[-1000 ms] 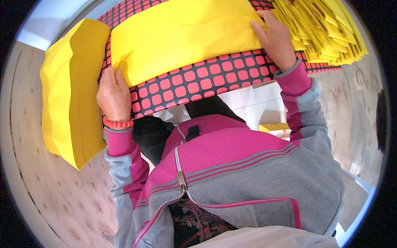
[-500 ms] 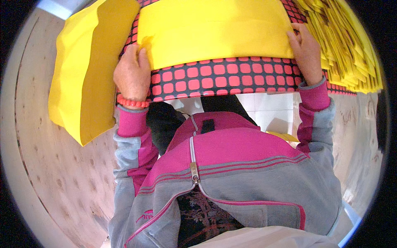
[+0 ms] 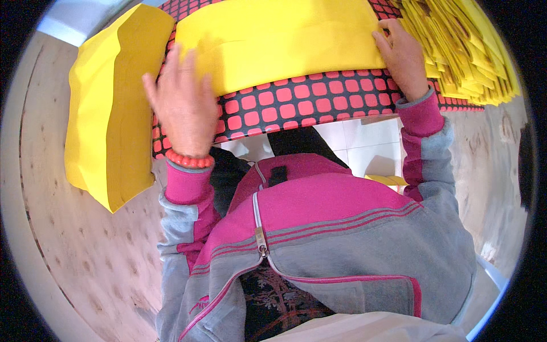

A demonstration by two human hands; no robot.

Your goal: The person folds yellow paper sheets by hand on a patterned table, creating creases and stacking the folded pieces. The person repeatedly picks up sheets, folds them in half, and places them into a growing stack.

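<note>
A person in a grey and magenta jacket (image 3: 336,205) works with both bare hands at a desk (image 3: 305,108) topped in a pattern of rounded red squares on black. The yellow sheet (image 3: 279,45), smooth and broad, lies flat on the desk between the two sets of fingers, its near edge curving across the space that separates them.

The left hand (image 3: 189,108), blurred, has its fingers spread wide and pointing away from the body, over the sheet's left end; nothing is seen gripped in them, and whether they touch the material cannot be told. At the right hand (image 3: 405,60), the fingers are bent, with the thumb reaching toward the sheet's right edge; whether they pinch it is unclear from this angle.

Just left of the left fingers, a large yellow piece (image 3: 94,119) with a ridge down its length hangs past the desk's side. Just right of the right fingers, a thick bundle of yellow pieces (image 3: 467,54) is stacked in layers, their edges fanned. Behind the left fingers, nearer the body, a red beaded bracelet (image 3: 189,160) circles the wrist below the magenta cuff. Lower than the right fingers, beyond the desk's near edge, a white tiled floor (image 3: 367,139) shows.
</note>
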